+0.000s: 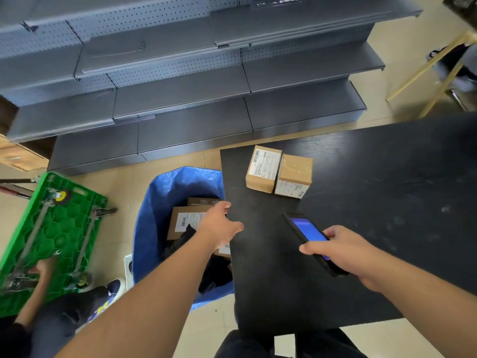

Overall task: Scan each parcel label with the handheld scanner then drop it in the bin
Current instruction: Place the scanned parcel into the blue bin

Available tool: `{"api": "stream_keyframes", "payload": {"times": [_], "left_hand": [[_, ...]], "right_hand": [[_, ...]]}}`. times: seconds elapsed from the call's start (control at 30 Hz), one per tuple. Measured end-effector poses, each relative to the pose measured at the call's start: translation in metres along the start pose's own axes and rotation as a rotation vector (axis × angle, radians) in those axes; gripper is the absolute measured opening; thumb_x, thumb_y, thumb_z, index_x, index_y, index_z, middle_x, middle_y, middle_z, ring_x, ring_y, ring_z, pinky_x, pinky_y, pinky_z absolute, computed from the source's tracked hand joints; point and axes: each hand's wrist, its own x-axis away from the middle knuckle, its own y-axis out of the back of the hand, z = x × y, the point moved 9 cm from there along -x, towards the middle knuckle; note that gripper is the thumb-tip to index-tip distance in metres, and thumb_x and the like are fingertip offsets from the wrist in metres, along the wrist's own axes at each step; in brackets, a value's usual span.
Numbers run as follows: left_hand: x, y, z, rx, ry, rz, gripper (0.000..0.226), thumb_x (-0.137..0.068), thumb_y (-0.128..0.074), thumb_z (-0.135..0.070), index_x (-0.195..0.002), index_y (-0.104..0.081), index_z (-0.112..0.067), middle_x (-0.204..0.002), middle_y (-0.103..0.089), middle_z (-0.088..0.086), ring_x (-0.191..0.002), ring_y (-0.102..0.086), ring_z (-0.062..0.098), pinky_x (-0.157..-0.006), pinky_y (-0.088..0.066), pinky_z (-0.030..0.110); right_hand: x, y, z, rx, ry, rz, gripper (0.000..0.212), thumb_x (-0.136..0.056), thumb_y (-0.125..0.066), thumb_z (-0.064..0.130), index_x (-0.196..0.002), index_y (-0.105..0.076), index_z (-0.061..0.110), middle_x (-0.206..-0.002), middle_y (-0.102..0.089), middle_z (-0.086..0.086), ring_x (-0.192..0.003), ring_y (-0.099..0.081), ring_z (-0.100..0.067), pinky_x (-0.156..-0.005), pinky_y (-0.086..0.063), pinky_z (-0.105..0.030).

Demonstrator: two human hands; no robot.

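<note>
Two small cardboard parcels stand side by side on the black table (361,202): the left parcel (263,169) shows its white label on top, the right parcel (294,175) has its label on the near side. My right hand (343,251) grips the handheld scanner (309,236), a black phone-like device with a lit blue screen, over the table. My left hand (219,226) reaches out with relaxed fingers above the edge of the blue bag bin (154,215), holding nothing. Labelled parcels (185,220) lie inside the bin.
Grey empty shelving (180,94) runs along the back. An upturned green wheeled cart (51,228) lies on the floor at left, with another person's hand (42,267) and shoe (113,288) beside it. Wooden legs (438,68) stand at far right.
</note>
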Motion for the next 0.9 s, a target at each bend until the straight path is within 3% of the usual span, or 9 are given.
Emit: {"api": "stream_keyframes", "payload": {"times": [0.2,0.4,0.6,0.73,0.9], "left_hand": [[-0.012,-0.035,-0.076,-0.169,-0.086,-0.061,0.078,-0.089,-0.076,-0.023,-0.158,-0.04,-0.03,-0.159,-0.043,-0.003,-0.128,-0.057,0.023,-0.098,-0.059,0.041],[-0.028,-0.076,-0.146,-0.304,-0.166,-0.143,0.077,-0.089,-0.076,-0.024,-0.158,-0.041,-0.028,-0.162,-0.038,-0.003,-0.142,-0.045,0.025,-0.113,-0.048,0.046],[-0.047,-0.103,-0.199,-0.511,-0.296,-0.198,0.09,-0.084,-0.083,-0.022,-0.16,-0.035,-0.026,-0.163,-0.037,-0.001,-0.145,-0.041,0.026,-0.115,-0.045,0.045],[-0.066,-0.117,-0.217,-0.721,-0.33,-0.158,0.107,-0.083,-0.086,-0.022,-0.166,-0.02,-0.027,-0.173,-0.022,0.0,-0.157,-0.026,0.027,-0.124,-0.034,0.047],[-0.084,-0.135,-0.22,-0.93,-0.351,-0.084,0.121,-0.087,-0.084,-0.019,-0.169,0.004,-0.028,-0.178,-0.003,-0.002,-0.164,-0.003,0.026,-0.129,-0.021,0.048]], "right_hand": [[-0.028,0.05,-0.03,-0.051,0.001,0.027,0.052,-0.071,-0.091,0.05,-0.102,-0.058,0.025,-0.104,-0.069,-0.006,-0.096,-0.068,-0.024,-0.076,-0.05,-0.036],[-0.06,0.1,-0.054,-0.07,-0.008,0.066,0.051,-0.073,-0.09,0.05,-0.103,-0.058,0.025,-0.105,-0.069,-0.005,-0.101,-0.066,-0.024,-0.081,-0.05,-0.036],[-0.086,0.135,-0.07,-0.068,-0.02,0.081,0.054,-0.071,-0.09,0.052,-0.106,-0.06,0.023,-0.105,-0.07,-0.006,-0.096,-0.065,-0.023,-0.08,-0.051,-0.037],[-0.098,0.149,-0.078,-0.078,-0.034,0.087,0.051,-0.073,-0.089,0.051,-0.105,-0.059,0.025,-0.106,-0.068,-0.004,-0.101,-0.065,-0.023,-0.091,-0.053,-0.041],[-0.107,0.162,-0.093,-0.1,-0.055,0.076,0.052,-0.073,-0.089,0.05,-0.106,-0.062,0.021,-0.104,-0.069,-0.004,-0.096,-0.064,-0.02,-0.076,-0.047,-0.035]]}}
